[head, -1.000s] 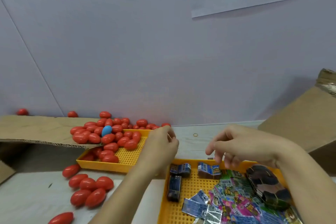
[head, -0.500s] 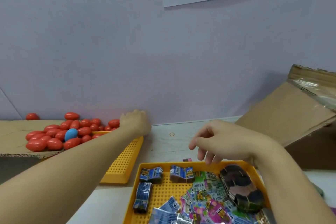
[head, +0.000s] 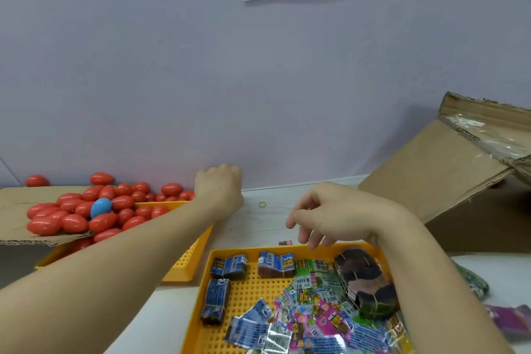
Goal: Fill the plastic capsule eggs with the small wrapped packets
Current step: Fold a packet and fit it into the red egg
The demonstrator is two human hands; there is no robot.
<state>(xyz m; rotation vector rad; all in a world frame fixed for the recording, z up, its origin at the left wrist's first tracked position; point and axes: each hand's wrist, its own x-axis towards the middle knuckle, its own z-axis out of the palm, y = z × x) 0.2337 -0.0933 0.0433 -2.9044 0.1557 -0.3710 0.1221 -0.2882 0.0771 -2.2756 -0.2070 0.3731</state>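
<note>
Glossy red plastic eggs [head: 74, 222], perforated yellow plastic tray [head: 250, 290], shiny foil packets [head: 316, 316], rough corrugated cardboard box [head: 448, 181].

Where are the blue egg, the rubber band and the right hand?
blue egg [head: 101, 208]: head view, middle of its shell.
rubber band [head: 262, 204]: head view, on its ring.
right hand [head: 336, 214]: head view, back of the hand.
</note>
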